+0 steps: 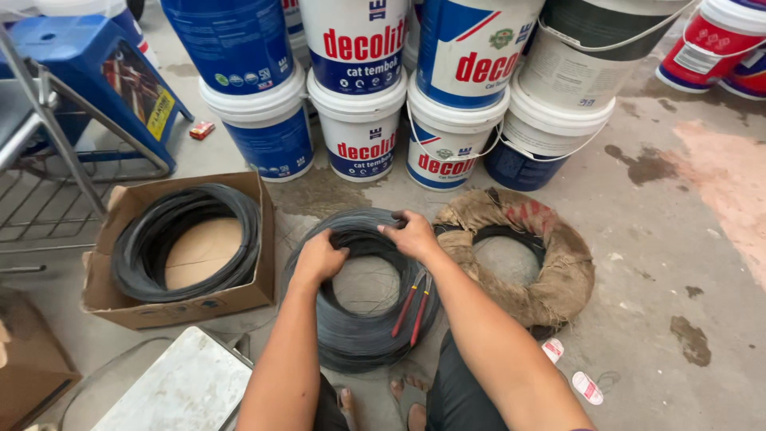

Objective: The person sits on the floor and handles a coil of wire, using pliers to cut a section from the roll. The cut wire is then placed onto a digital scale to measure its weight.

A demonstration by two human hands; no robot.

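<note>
Head view is showing both hands working on a coil of dark wire (pixel 363 319) that is lying flat on the concrete floor (pixel 662 263), directly in front of the person's feet (pixel 403 403). Left hand (pixel 319 257) is gripping the far-left part of the coil, fingers curled down and closed over the strands. Right hand (pixel 413 234) is pressing on the far-right part of the same coil, fingers spread across the top strands and the thumb pointing left; whether it is pinching any strand cannot be told. Red-handled pliers (pixel 412 303) are resting on the right side of the coil, handles pointing toward the person.

A second ring, wrapped in brown sacking (pixel 550 267), is lying just beside the coil on its right, touching it. A cardboard box (pixel 239 299) holding another black wire coil (pixel 136 263) is sitting to the left. A row of stacked paint buckets (pixel 361 132) is standing along the far side of the floor. A white slab (pixel 179 387) is lying at the near-left edge, and a blue stool (pixel 104 72) is standing at the far-left corner.
</note>
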